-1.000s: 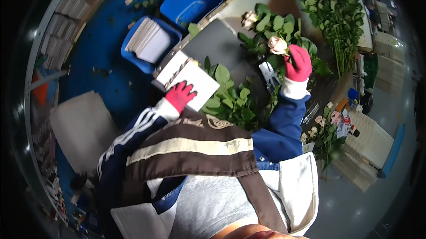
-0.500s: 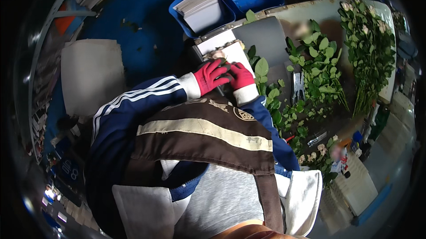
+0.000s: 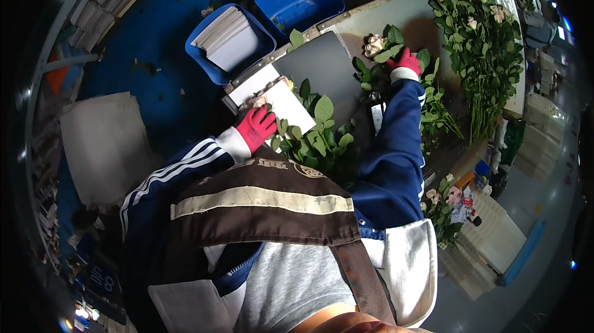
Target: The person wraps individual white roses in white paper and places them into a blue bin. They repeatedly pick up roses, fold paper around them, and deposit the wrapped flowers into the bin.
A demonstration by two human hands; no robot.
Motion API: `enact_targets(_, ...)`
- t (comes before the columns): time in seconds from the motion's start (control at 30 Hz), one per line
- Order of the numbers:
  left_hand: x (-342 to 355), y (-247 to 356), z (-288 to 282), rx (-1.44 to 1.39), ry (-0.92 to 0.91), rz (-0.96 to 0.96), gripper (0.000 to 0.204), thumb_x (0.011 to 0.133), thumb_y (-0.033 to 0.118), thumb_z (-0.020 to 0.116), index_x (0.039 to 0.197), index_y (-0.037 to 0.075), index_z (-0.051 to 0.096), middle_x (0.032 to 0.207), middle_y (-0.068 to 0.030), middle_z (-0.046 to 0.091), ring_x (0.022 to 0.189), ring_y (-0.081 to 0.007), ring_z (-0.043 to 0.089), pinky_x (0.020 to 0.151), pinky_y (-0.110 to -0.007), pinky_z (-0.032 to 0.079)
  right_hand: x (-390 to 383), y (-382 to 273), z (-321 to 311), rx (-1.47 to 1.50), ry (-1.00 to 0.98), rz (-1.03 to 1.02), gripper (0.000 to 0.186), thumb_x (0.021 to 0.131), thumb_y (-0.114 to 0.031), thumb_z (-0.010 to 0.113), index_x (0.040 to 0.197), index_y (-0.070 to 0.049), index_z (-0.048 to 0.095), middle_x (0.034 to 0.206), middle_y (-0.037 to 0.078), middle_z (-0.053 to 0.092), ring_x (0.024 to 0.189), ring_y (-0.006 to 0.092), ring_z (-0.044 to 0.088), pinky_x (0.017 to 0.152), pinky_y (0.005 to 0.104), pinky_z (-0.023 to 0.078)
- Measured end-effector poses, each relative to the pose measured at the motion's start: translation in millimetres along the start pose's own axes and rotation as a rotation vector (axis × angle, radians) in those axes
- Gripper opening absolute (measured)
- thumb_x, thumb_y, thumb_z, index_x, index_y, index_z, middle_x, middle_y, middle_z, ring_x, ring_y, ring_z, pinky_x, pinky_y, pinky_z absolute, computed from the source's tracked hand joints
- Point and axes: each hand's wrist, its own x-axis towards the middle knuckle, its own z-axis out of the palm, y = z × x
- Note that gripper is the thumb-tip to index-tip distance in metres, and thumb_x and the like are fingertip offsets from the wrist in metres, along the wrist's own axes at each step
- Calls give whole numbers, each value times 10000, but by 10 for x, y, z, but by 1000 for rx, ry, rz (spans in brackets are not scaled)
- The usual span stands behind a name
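My left hand (image 3: 258, 128), in a red glove with a white cuff, lies beside pale pink rose heads (image 3: 255, 102) on a white sheet (image 3: 286, 108). Its fingers are stretched out and slightly apart. Leafy rose stems (image 3: 317, 141) run from there toward my apron. Far to the right, my right hand (image 3: 405, 63), also gloved in red, is closed among leaves just behind a pale rose (image 3: 374, 46). The fingers seem to grip its stem, though leaves partly cover them. More loose rose stems (image 3: 436, 107) lie under and beyond my right forearm.
A large rose bunch (image 3: 476, 42) lies at the table's far right. Beyond the table edge stand a blue bin (image 3: 267, 39) of cardboard sheets and another blue bin (image 3: 300, 0). Stacked cardboard (image 3: 102, 147) is at left; more roses (image 3: 442, 209) sit at lower right.
My right hand has left my left hand's side and reached out right to the loose roses. My left hand stays by the rose heads on the sheet. The whole view has shifted.
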Motion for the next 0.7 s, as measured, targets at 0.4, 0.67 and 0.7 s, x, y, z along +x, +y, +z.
enact_targets(0.4,33,43,-19,13,81,-36,332,791,158,500,1115,89,527,1213,-138,494,1193,-366,455,936,-467,399,-1009,403,-1051,863,771,-260,273,785,-57,657,1058,-61,654,1086,152,638,1007,313,619,893,397,489)
enact_targets(0.67,49,40,129,115,143,-70,353,793,147,490,1142,107,529,1210,-105,502,1203,-326,458,924,-432,410,-1169,-177,-1047,653,321,-213,436,747,-190,749,1122,-14,611,1206,192,595,1091,373,578,936,415,470)
enact_targets(0.7,39,44,181,116,171,-86,339,793,151,496,1128,115,534,1207,-99,506,1206,-318,461,918,-431,415,-1140,-321,-1237,726,155,-217,436,745,-188,759,1113,-4,613,1234,201,582,1100,375,575,940,413,468)
